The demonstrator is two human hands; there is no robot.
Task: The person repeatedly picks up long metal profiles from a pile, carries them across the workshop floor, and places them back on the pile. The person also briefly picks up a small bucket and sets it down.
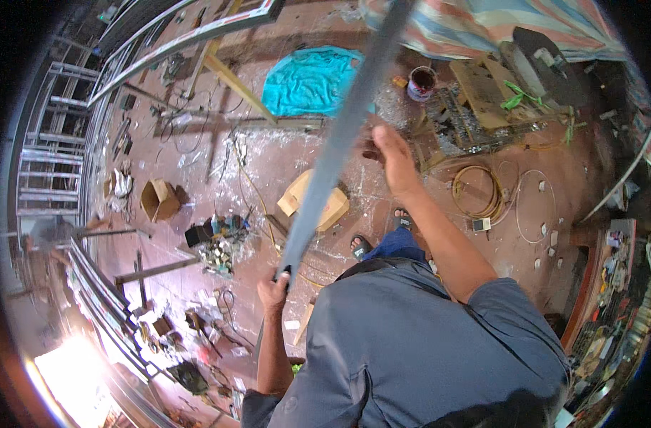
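A long grey metal bar [325,171] slants across the view, from low left of centre up past the top edge. Its lower end is gripped by my left hand [273,292], with the thumb over a dark part there. To the right of the bar, my right hand [397,162] is raised with its fingers stretched out, partly blurred; it seems to hold nothing. Whether its fingertips touch the bar, I cannot tell. Behind the bar, a flattened cardboard box [334,207] lies on the floor by my feet.
A turquoise cloth [308,82] lies ahead, with a paint bucket [422,83] to its right. A coiled yellow hose [477,194] rests on the right. Metal frames [51,175] stand at the left. Tools and scraps [222,242] litter the floor beside an open cardboard box [159,200].
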